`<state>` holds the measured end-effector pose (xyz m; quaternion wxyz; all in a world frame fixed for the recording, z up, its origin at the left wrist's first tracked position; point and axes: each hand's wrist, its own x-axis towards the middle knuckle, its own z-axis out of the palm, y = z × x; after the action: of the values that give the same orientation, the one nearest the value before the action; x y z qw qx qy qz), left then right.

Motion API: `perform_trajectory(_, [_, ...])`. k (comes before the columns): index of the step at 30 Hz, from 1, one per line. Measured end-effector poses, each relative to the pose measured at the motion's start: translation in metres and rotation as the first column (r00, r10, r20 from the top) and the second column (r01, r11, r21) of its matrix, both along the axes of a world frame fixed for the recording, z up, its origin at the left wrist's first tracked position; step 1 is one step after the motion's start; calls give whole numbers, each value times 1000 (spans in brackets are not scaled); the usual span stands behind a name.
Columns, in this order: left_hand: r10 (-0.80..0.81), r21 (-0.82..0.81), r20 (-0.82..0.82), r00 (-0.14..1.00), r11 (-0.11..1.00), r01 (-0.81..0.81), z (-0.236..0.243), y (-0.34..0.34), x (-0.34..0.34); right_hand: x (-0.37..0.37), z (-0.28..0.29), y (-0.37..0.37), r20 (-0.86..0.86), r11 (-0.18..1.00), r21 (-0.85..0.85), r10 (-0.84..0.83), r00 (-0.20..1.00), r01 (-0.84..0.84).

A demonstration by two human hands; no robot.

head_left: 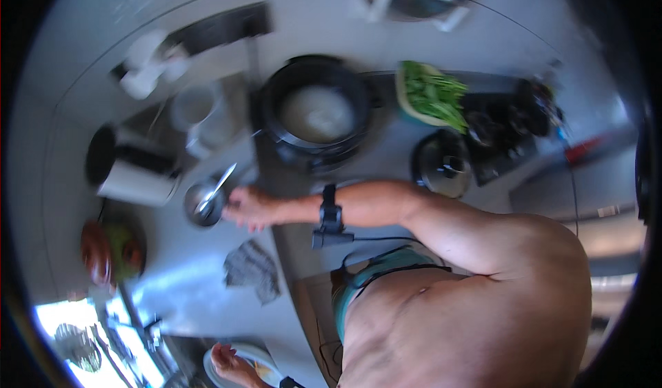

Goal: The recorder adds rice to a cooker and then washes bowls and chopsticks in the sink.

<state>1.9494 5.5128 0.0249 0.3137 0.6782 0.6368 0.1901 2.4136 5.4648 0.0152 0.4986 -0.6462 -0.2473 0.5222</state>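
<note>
My right hand (249, 209) reaches across the counter (172, 291) to the right side of a small steel bowl (200, 215) with a metal utensil (225, 176) lying in it. Its loosely bent fingers are apart at the rim; whether they touch it is unclear. At the lower edge my left hand (226, 360) is over a pale round basin (214, 374), fingers slightly curled and apart, with nothing clearly held. A crumpled grey cloth (252, 267) lies below my right hand.
A black cooker pot (283, 95) holds whitish contents. Greens (431, 95) in a container and a glass lid (436, 171) are to its right, beside a dark hob (500, 164). A white appliance (145, 181), jugs (196, 115) and a red-green item (110, 250) stand at the left.
</note>
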Motion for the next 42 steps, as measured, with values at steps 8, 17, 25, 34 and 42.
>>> perform_trajectory(8, [-871,387,-86,483,418,822,34,-40,232,24,-40,-265,340,992,-80,-63,938,96])
perform_trajectory(17, [-541,273,-615,574,537,798,-79,52,239,111,-32,-539,945,648,-315,147,292,693])
perform_trajectory(25, [-410,282,-666,624,636,718,-80,59,255,140,-55,-579,829,741,-368,-12,559,562])
perform_trajectory(34, [-392,342,-621,679,643,685,-73,42,267,104,75,-573,849,705,-121,-292,440,699])
perform_trajectory(42, [-380,319,-628,679,670,670,-58,28,273,172,142,-402,811,834,128,-399,427,537])
